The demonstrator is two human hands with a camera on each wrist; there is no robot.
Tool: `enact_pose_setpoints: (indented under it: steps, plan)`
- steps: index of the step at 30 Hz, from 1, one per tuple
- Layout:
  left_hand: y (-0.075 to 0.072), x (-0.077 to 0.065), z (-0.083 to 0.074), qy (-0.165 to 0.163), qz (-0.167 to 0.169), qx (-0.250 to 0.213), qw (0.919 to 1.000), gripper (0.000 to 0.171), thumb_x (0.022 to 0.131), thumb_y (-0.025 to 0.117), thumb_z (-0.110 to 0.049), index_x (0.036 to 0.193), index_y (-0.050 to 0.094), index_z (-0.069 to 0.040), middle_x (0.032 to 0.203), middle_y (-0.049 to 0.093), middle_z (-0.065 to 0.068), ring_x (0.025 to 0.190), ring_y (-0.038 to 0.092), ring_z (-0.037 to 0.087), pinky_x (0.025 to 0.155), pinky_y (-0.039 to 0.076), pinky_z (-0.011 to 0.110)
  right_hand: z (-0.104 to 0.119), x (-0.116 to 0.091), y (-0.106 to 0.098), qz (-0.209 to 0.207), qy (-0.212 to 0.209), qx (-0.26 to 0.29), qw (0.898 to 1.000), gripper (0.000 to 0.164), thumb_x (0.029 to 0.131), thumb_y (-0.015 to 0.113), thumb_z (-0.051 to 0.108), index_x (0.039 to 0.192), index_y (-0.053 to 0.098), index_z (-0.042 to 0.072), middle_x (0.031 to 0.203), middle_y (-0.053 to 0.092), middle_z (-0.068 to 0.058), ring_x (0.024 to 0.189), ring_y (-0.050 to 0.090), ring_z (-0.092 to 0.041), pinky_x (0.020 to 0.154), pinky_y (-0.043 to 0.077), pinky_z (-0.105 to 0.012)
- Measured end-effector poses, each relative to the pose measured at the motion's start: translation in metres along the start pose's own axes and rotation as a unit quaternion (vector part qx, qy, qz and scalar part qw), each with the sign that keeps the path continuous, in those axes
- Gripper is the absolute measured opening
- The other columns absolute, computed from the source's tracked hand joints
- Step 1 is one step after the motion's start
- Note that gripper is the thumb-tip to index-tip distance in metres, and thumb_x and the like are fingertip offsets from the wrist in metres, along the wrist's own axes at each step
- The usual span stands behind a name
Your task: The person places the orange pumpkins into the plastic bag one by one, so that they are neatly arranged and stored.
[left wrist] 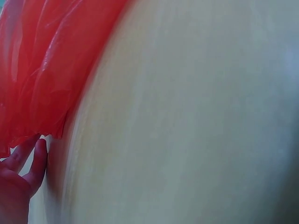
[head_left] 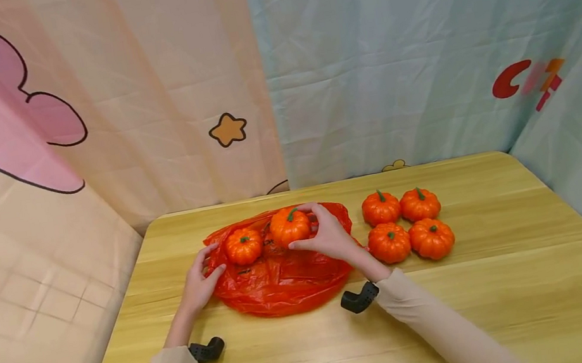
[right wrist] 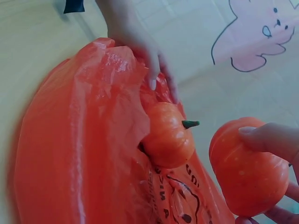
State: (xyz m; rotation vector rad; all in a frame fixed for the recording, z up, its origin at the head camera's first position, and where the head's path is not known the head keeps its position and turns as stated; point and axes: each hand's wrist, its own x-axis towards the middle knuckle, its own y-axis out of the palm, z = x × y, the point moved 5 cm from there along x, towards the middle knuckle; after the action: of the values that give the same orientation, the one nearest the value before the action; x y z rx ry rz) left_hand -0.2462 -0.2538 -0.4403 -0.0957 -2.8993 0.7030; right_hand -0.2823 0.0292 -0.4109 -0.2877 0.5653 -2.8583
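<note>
Your right hand (head_left: 330,236) grips a pumpkin (head_left: 290,228) over the red bag (head_left: 285,282); your left hand (head_left: 197,286) touches its left edge, fingers loosely spread. Apparently you're loading: next, lower and release the pumpkin.

In the right wrist view, the bag (right wrist: 79,135) partly hides one pumpkin (right wrist: 168,137) and the edge crops the right hand (right wrist: 278,140). The left wrist view crops the left hand (left wrist: 18,182). Print (head_left: 244,271) looks too small to read in the head view.
</note>
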Motion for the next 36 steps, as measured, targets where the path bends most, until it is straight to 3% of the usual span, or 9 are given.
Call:
enact_pose_setpoints:
  steps: [10, 21, 23, 26, 29, 36]
  plan:
    - [0.0, 0.0, -0.002, 0.008, -0.002, 0.005, 1.0, 0.048, 0.093, 0.054, 0.002, 0.139, 0.039, 0.008, 0.142, 0.042, 0.028, 0.125, 0.046, 0.044, 0.087, 0.034, 0.003, -0.003, 0.014, 0.026, 0.007, -0.007, -0.01, 1.0, 0.071, 0.072, 0.085, 0.021, 0.131, 0.048, 0.008, 0.133, 0.05, -0.014, 0.114, 0.056, -0.03, 0.094, 0.052, -0.042]
    - [0.0, -0.001, -0.002, 0.012, -0.004, 0.015, 0.9998, 0.049, 0.093, 0.055, 0.0, 0.139, 0.04, 0.007, 0.141, 0.043, 0.027, 0.124, 0.047, 0.042, 0.089, 0.035, 0.005, -0.012, 0.018, 0.036, 0.008, 0.014, -0.032, 0.999, 0.07, 0.071, 0.085, 0.021, 0.13, 0.05, 0.008, 0.13, 0.053, -0.015, 0.113, 0.057, -0.032, 0.095, 0.051, -0.044]
    - [0.0, 0.0, -0.002, 0.011, -0.006, 0.022, 0.9997, 0.049, 0.093, 0.056, 0.0, 0.139, 0.04, 0.006, 0.141, 0.044, 0.026, 0.123, 0.048, 0.041, 0.092, 0.039, 0.012, -0.015, 0.019, 0.037, 0.006, 0.015, -0.038, 0.999, 0.07, 0.072, 0.085, 0.022, 0.131, 0.05, 0.008, 0.13, 0.053, -0.015, 0.112, 0.057, -0.032, 0.094, 0.051, -0.044]
    - [0.001, 0.001, -0.002, 0.009, -0.004, 0.027, 0.9996, 0.049, 0.093, 0.056, 0.0, 0.139, 0.04, 0.006, 0.141, 0.044, 0.026, 0.123, 0.048, 0.041, 0.1, 0.044, 0.033, -0.019, 0.02, 0.038, 0.0, 0.018, -0.046, 0.999, 0.069, 0.073, 0.084, 0.021, 0.131, 0.05, 0.008, 0.13, 0.052, -0.015, 0.112, 0.056, -0.032, 0.094, 0.051, -0.045]
    - [0.002, 0.001, -0.003, 0.006, 0.002, 0.021, 0.9998, 0.049, 0.093, 0.055, 0.001, 0.139, 0.039, 0.006, 0.142, 0.043, 0.027, 0.125, 0.046, 0.042, 0.103, 0.04, 0.052, -0.023, 0.02, 0.038, -0.006, 0.017, -0.051, 0.999, 0.069, 0.072, 0.084, 0.019, 0.132, 0.05, 0.007, 0.13, 0.052, -0.016, 0.114, 0.054, -0.033, 0.095, 0.049, -0.047]
    - [0.001, 0.0, -0.005, 0.003, 0.006, 0.019, 0.9998, 0.049, 0.093, 0.055, 0.001, 0.139, 0.039, 0.006, 0.142, 0.043, 0.027, 0.125, 0.046, 0.043, 0.103, 0.039, 0.056, -0.029, 0.021, 0.041, -0.014, 0.012, -0.057, 0.998, 0.07, 0.074, 0.083, 0.02, 0.133, 0.049, 0.007, 0.134, 0.051, -0.017, 0.12, 0.052, -0.035, 0.098, 0.048, -0.05]
